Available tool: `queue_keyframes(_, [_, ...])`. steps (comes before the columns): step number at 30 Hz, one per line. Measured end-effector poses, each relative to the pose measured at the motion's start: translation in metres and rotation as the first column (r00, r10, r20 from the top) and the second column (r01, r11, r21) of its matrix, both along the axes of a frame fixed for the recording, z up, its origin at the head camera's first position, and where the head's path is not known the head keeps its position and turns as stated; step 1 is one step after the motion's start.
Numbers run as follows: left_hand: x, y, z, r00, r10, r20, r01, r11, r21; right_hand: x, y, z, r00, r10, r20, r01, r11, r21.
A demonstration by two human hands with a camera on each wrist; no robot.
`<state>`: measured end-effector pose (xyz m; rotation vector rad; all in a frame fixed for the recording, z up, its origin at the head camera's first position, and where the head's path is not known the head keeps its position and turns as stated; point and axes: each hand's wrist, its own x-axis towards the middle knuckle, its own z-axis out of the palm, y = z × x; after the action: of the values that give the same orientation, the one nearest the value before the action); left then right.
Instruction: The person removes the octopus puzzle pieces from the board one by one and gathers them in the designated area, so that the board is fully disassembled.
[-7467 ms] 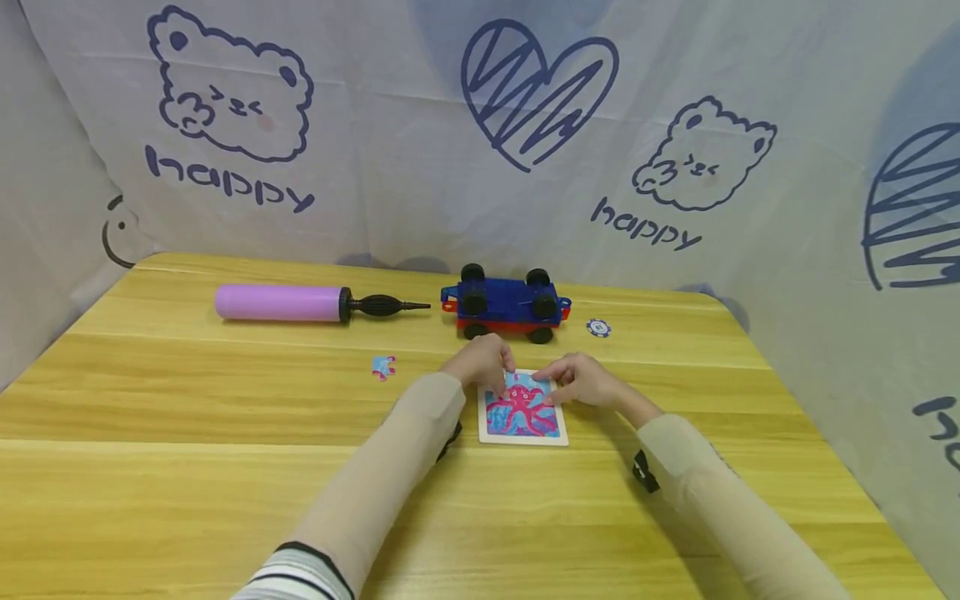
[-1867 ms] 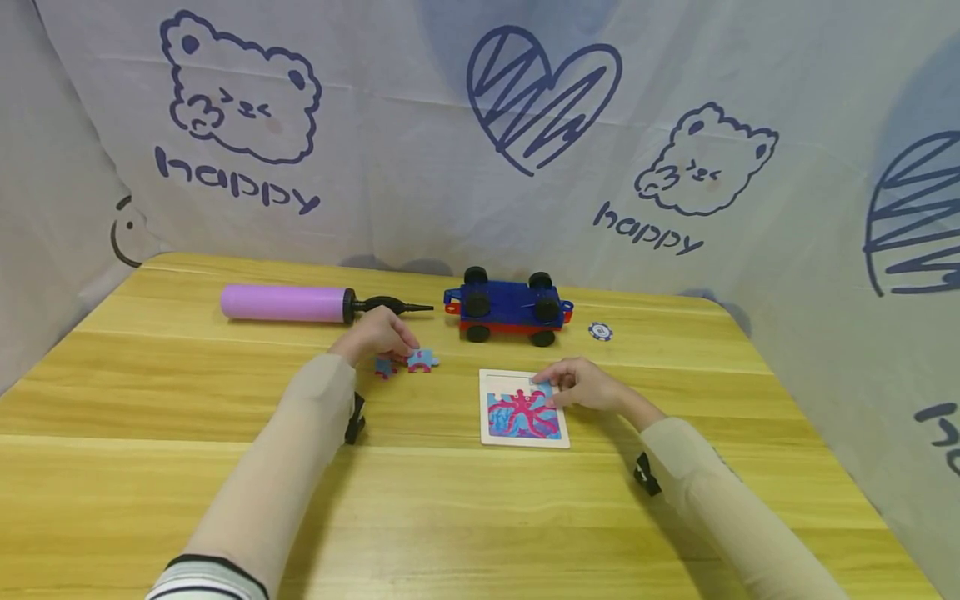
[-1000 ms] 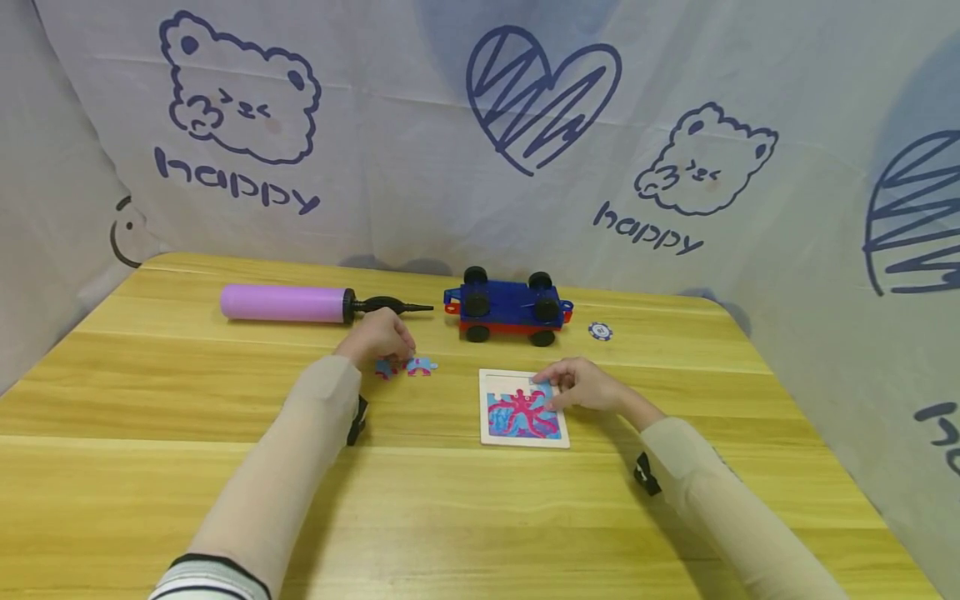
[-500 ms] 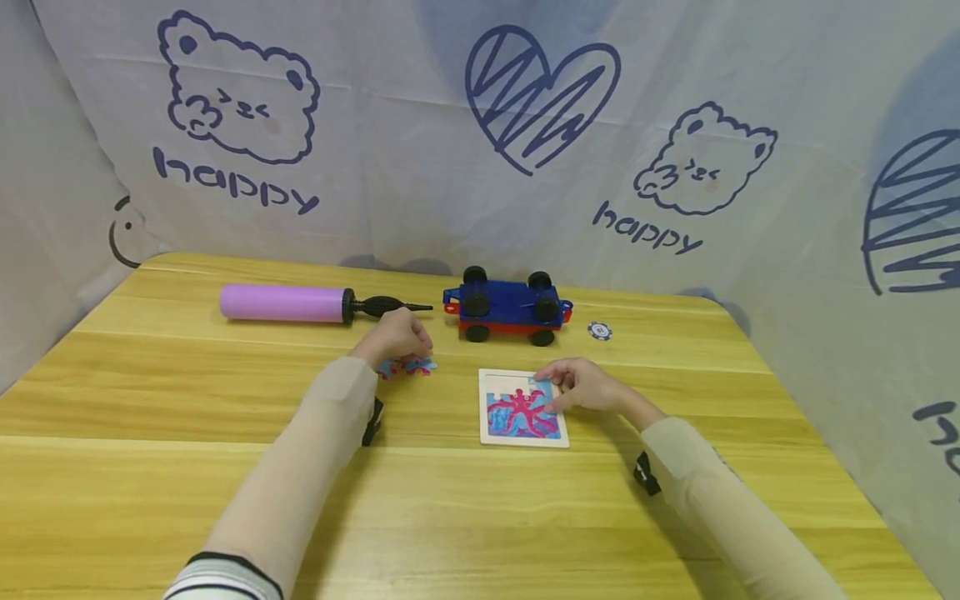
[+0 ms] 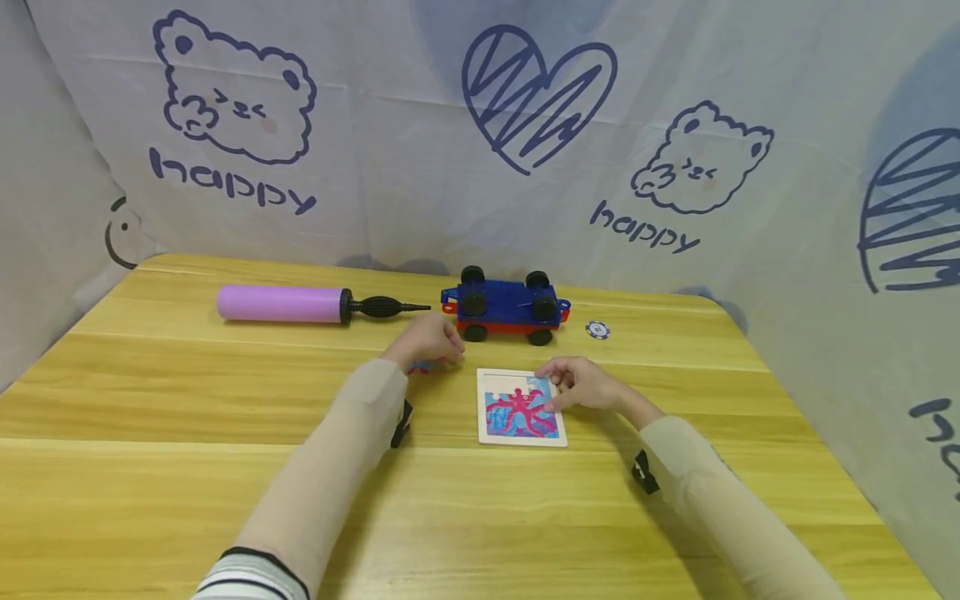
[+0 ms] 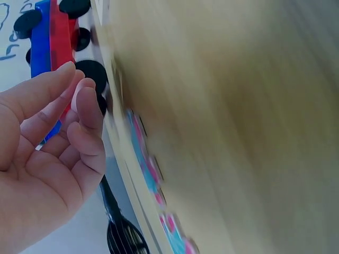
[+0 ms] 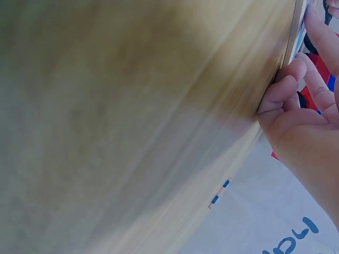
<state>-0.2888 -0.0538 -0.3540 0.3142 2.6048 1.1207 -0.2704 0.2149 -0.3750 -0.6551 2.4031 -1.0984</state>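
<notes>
A white puzzle board (image 5: 521, 441) with a pink octopus picture lies on the wooden table; its upper left slot is bare. My right hand (image 5: 577, 385) holds the board's upper right corner with curled fingers (image 7: 283, 87) against the edge. My left hand (image 5: 429, 340) hovers left of the board over loose blue-pink puzzle pieces (image 5: 417, 367), which it mostly hides. In the left wrist view those pieces (image 6: 144, 164) lie on the table, and the hand (image 6: 47, 148) above them has loosely curled fingers with nothing in them.
A blue and red toy car (image 5: 505, 305) stands just behind the board. A purple hand pump (image 5: 281, 303) lies at the back left. A small blue-white chip (image 5: 597, 330) sits right of the car. Printed cloth walls close in the table's back and sides.
My left hand left the board, set a piece down beside another at the left, and has now moved right, back toward the board. The right hand stayed on the board.
</notes>
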Motion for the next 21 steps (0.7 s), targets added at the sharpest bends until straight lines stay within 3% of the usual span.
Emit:
queue_keyframes(5, [0.0, 0.012, -0.001, 1.0, -0.015, -0.025, 0.015, 1.0, 0.001, 0.0, 0.0, 0.0, 1.0, -0.006, 0.013, 0.006, 1.0, -0.002])
queue_keyframes(12, [0.002, 0.028, 0.0, 1.0, -0.01, 0.02, 0.009, 0.997, 0.078, 0.0, 0.001, 0.0, 0.999, -0.018, 0.036, 0.019, 1.0, -0.019])
queue_keyframes(21, [0.004, 0.045, 0.0, 0.997, -0.07, 0.027, 0.068, 0.994, 0.083, -0.001, 0.001, 0.001, 0.999, -0.033, 0.042, 0.033, 0.999, 0.007])
